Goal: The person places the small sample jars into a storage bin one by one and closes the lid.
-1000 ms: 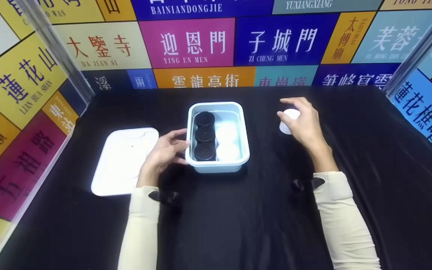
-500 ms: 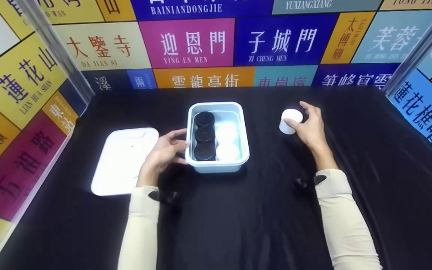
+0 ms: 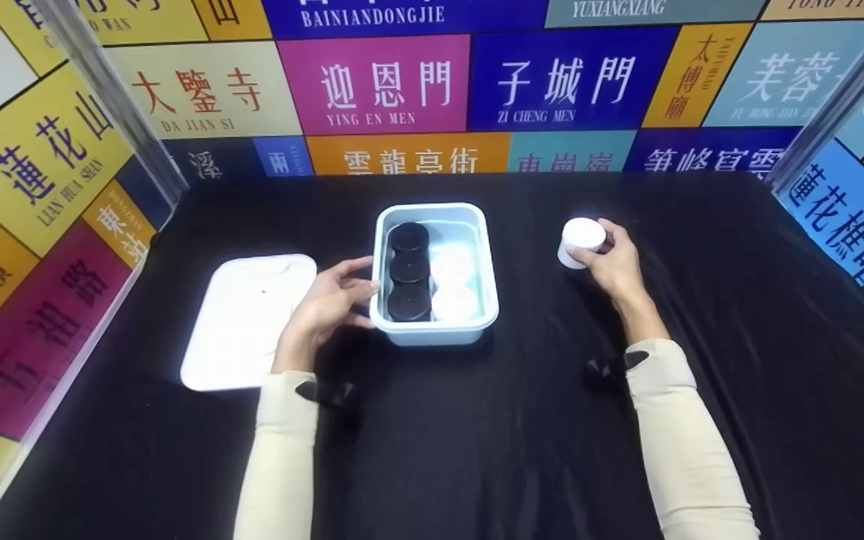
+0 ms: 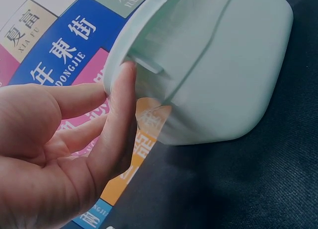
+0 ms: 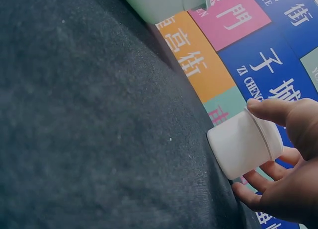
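Observation:
My left hand (image 3: 325,304) pinches the left rim of a pale mint plastic food container (image 3: 436,336), with the thumb at the rim and a finger against the outer wall in the left wrist view. Inside, a column of black-lidded jars (image 3: 409,268) fills the left side. White jars (image 3: 454,304) sit on the right side, their outlines washed out by glare. To the right of the container, my right hand (image 3: 616,262) grips a white lidded jar (image 3: 579,241) standing on the cloth. Its thumb lies on the near side at the lid, the fingers on the other side.
A white container lid (image 3: 244,322) lies flat on the black cloth (image 3: 432,450) to the left, partly behind the left hand. Colourful printed panels (image 3: 372,86) wall in the table at the back and sides, with clear corner posts (image 3: 113,97).
My right hand opened away from the white jar half a second ago, and its fingers have now closed round it again. The jar now stands upright. My left hand and the container have not moved.

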The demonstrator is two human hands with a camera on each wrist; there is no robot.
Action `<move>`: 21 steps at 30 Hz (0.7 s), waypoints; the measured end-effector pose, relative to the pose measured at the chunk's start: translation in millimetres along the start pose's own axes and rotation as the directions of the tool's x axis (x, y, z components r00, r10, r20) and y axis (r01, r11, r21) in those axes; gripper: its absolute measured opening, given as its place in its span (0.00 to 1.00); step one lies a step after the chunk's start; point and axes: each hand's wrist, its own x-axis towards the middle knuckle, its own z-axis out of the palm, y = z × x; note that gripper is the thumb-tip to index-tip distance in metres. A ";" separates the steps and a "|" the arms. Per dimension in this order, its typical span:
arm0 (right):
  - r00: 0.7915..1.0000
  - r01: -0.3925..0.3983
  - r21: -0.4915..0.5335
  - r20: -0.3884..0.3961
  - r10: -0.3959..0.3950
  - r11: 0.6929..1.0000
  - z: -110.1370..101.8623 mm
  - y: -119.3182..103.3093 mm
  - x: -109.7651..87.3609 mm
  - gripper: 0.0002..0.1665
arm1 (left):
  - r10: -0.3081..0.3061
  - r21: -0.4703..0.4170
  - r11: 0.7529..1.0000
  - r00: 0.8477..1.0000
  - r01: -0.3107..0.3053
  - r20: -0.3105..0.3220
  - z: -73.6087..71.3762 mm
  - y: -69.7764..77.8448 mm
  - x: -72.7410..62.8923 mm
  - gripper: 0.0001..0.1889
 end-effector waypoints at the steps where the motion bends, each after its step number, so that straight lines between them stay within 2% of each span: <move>1: 1.000 -0.002 0.003 -0.003 0.002 1.000 -0.3 -0.2 -0.3 0.48 | 0.000 0.001 1.000 1.000 0.000 0.001 0.0 -0.3 0.3 0.28; 8: 1.000 -0.011 0.024 -0.013 0.011 1.000 1.7 -5.8 -2.9 0.46 | -0.003 0.003 1.000 1.000 0.003 -0.004 -1.3 -0.7 1.9 0.29; 21: 0.998 0.058 -0.002 -0.007 -0.058 0.998 13.8 -23.4 -11.0 0.45 | 0.002 -0.012 1.000 1.000 -0.002 0.007 -1.0 1.2 0.4 0.29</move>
